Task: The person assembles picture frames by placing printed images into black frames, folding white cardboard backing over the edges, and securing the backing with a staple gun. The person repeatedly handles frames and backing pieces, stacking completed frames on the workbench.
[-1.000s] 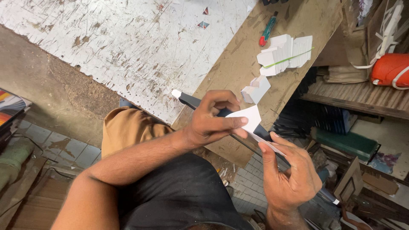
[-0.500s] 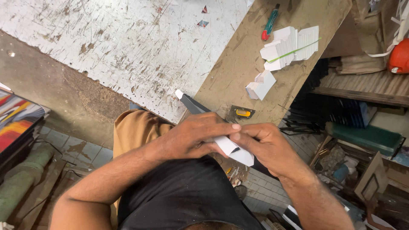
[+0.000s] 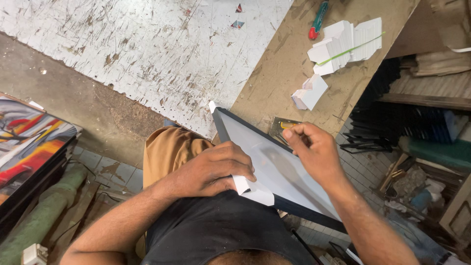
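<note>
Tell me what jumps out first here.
A dark-framed glass panel rests across the person's lap at centre. The left hand presses a white folded corner piece onto its near corner; the right hand sits on its far edge. Stacked white folded pieces lie on the brown board, upper right.

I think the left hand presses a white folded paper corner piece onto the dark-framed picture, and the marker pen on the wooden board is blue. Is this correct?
Not quite. In the head view the marker pen on the wooden board is green with a red cap. The left hand does press the white folded paper corner piece onto the dark-framed picture.
</note>
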